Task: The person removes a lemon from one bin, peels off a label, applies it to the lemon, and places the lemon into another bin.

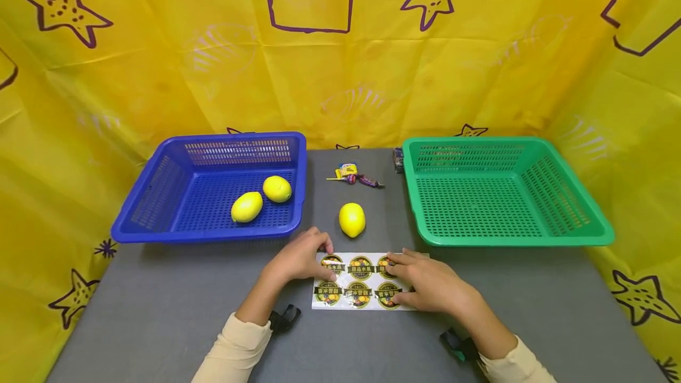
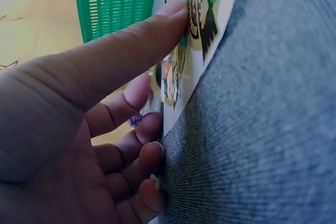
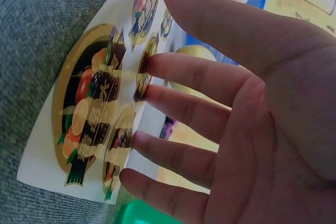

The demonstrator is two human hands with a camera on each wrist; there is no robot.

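Head view: my left hand (image 1: 298, 262) presses straight fingers on the white sheet of round fruit stickers (image 1: 359, 282) near the desk's front edge; my right hand (image 1: 428, 282) lies spread, gripping nothing. Careless peeling could crease it, or nudge the yellow lemon (image 1: 352, 219) behind.

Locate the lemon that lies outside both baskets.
In the head view the loose lemon lies on the grey table between the blue basket and green basket, just beyond the sticker sheet.
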